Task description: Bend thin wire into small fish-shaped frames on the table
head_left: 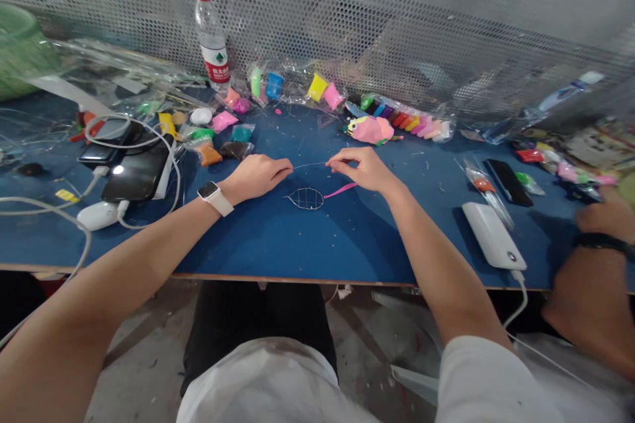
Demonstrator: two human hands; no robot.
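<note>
A thin wire (309,164) stretches between my two hands above the blue tabletop. My left hand (258,175), with a white watch on its wrist, pinches the wire's left part, its fingers closed. The fingertips of my right hand (360,168) are pressed together on the wire farther right, and a length of it seems to stick out past them. Just below the hands lies a leaf-shaped wire frame (306,198) with crossing wires inside. A pink strip (340,190) touches the frame's right end and runs up under my right hand.
Bagged coloured clay (241,133) and a pink clay figure (370,129) line the back. A bottle (213,46) stands back left. Phones and cables (136,172) lie left. A white power bank (493,236) lies right, near another person's hand (608,215).
</note>
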